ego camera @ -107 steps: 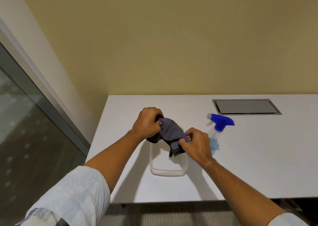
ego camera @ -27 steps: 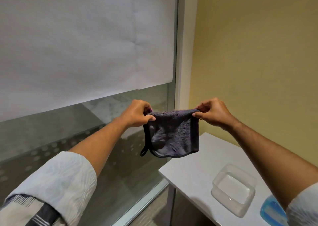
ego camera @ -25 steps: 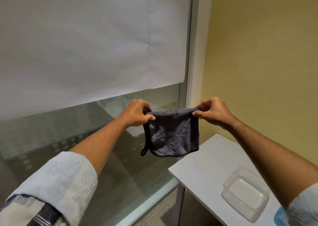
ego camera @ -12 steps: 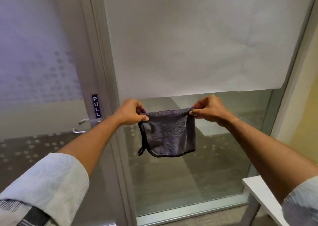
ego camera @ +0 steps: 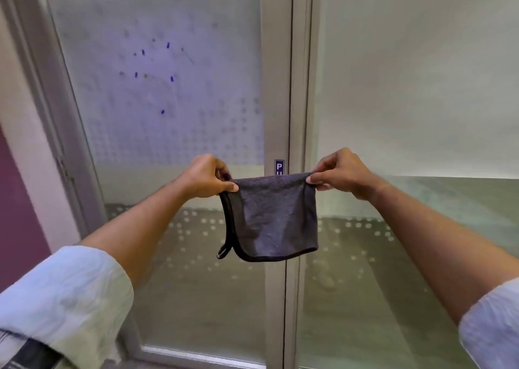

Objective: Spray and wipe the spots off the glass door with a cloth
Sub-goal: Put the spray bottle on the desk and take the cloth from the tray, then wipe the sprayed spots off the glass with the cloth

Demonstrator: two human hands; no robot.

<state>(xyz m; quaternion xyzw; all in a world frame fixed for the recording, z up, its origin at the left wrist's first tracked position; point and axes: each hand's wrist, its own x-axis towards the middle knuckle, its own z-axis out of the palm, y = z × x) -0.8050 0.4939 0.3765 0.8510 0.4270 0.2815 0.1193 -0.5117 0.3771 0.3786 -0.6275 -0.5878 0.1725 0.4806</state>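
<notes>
Both arms reach forward in front of the glass door (ego camera: 174,132). The left hand (ego camera: 206,177) pinches the upper left corner of a dark grey cloth (ego camera: 271,217) between thumb and curled fingers, and the right hand (ego camera: 338,173) pinches the upper right corner the same way. The cloth hangs flat between them, its top edge pulled nearly straight, with a small loop dangling at its lower left corner. Behind the cloth runs the door's pale metal frame (ego camera: 276,87), where a small blue sign (ego camera: 279,166) shows just above the cloth's top edge. Higher up on the frosted, dotted glass, well above the left hand, sit several dark blue spots (ego camera: 168,45). A pale sleeve (ego camera: 64,298) covers the left upper arm.
</notes>
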